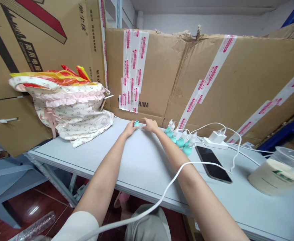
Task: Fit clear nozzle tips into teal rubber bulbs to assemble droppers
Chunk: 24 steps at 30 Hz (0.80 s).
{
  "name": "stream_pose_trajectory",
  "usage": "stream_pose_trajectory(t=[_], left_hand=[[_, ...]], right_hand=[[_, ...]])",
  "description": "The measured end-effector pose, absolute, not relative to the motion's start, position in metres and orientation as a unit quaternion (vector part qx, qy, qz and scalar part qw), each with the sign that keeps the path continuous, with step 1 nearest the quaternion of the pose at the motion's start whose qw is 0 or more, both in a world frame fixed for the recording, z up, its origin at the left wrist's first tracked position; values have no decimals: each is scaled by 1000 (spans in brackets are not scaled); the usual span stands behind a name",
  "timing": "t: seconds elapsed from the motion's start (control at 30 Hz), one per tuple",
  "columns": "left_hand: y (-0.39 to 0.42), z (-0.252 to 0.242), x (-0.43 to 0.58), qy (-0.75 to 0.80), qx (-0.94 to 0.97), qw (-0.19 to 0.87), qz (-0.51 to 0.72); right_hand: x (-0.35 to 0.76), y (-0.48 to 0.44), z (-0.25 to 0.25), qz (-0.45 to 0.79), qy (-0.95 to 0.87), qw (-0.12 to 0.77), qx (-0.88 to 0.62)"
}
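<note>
White cable point(126, 221) crosses before the right forearm point(170, 147).
Left fingers point(132, 124) grip a teal bottle point(136, 123); whether right fingers point(146, 120) hold anything is unclear; a snagged cable could topple the capped bottles point(180, 142).

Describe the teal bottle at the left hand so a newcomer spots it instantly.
Start at the pale table, at its far edge below the taped cardboard. There the left hand holds a small teal bottle, the right hand close beside it. Unlike the clustered bottles to the right, topped with white tips, its top is bare.
</note>
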<state>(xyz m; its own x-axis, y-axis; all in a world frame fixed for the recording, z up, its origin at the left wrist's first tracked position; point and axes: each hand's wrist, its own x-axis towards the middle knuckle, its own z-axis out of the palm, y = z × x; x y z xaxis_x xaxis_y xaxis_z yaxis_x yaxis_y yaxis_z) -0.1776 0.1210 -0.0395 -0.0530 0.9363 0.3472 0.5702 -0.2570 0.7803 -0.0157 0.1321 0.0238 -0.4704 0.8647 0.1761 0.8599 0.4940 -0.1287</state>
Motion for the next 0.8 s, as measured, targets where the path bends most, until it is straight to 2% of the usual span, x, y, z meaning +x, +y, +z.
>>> stream_pose_trajectory(t=[0.3,0.6,0.8], left_hand=[[115,-35,-185,579,624,261,455],[116,-38,-185,548,628,276,479],[116,-37,-184,550,631,274,474]], right_hand=[[18,131,36,18,-814,-44,-579],[21,127,27,-2,-822,-6,-570],[17,129,30,-19,-818,-18,-575]])
